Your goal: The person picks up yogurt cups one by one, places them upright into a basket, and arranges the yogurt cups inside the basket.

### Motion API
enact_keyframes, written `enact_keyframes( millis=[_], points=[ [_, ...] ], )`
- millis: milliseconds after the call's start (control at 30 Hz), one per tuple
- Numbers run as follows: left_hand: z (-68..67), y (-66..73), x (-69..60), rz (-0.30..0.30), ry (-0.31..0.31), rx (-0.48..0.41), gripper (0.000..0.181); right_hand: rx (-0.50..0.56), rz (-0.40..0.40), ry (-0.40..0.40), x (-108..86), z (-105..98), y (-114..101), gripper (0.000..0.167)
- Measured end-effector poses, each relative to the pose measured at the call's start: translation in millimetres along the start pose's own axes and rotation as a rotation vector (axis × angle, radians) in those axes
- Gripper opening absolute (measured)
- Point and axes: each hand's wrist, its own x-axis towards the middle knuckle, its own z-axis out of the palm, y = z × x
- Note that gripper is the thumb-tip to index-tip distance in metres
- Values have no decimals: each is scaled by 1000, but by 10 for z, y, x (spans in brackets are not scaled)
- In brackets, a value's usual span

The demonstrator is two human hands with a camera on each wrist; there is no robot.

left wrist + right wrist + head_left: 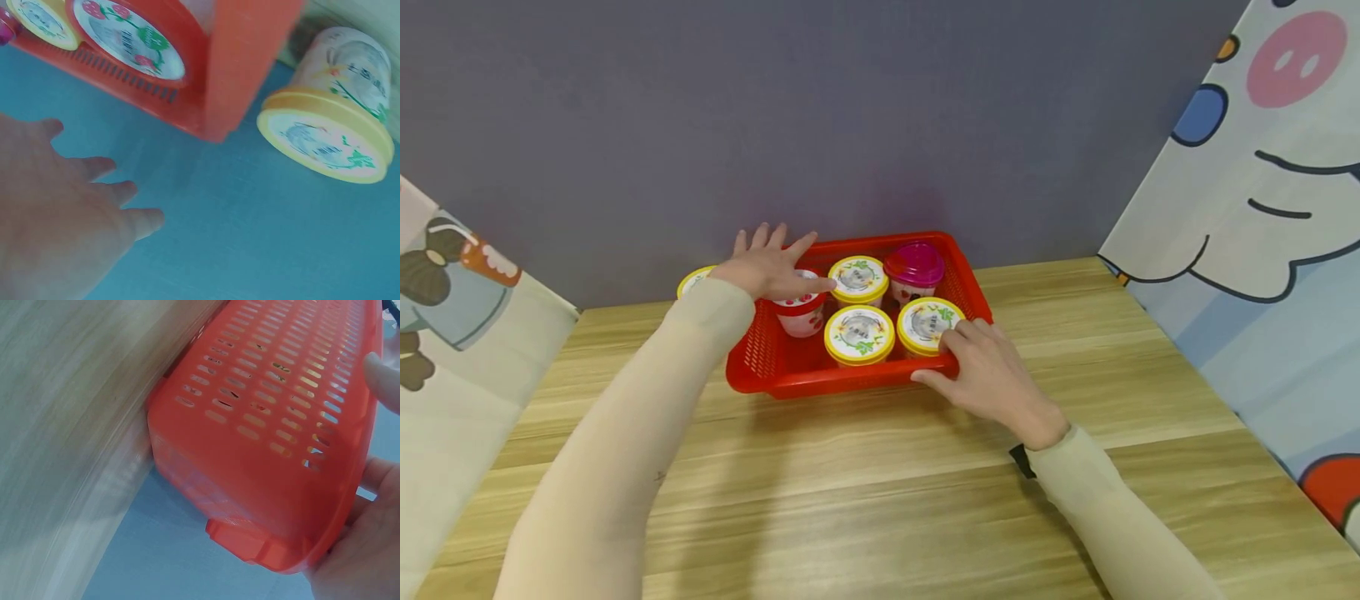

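Note:
A red plastic basket [820, 382] holds several lidded paper tubs. Three have yellow lids, among them the front middle tub [859, 335]; one tub [801, 321] has a red lid, another tub [915, 268] a magenta lid. My right hand [988, 371] grips the front right corner of the basket rim, thumb outside and fingers over the edge. Spread wide, my left hand [767, 271] hovers over the basket's left side, partly hiding the red-lidded tub. In the left wrist view its straight fingers [144, 222] hold nothing. Another yellow-lidded tub [331, 119] stands outside the basket, left of it.
The basket sits on a wood-grain table [850, 492], close to a grey upright panel [850, 125] at the back. Cartoon-printed panels flank the table, one panel [1247, 217] on the right and one panel [467, 333] on the left.

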Motion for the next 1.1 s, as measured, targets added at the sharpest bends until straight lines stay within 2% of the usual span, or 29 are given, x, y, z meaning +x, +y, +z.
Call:
enact_keyframes(
  millis=[300, 533, 900, 1100],
  points=[
    [3, -242, -91, -34, 33, -59, 98, -3, 5, 0, -7, 0, 6, 51],
    [46, -489, -170, -51, 12, -108, 98, -3, 6, -13, -10, 4, 3, 51],
    [181, -923, -222, -40, 16, -149, 87, 2, 13, -21, 5, -13, -11, 51],
    [263, -1055, -232, -69, 10, -157, 80, 9, 19, -28, 9, -8, -5, 51]
  ],
)
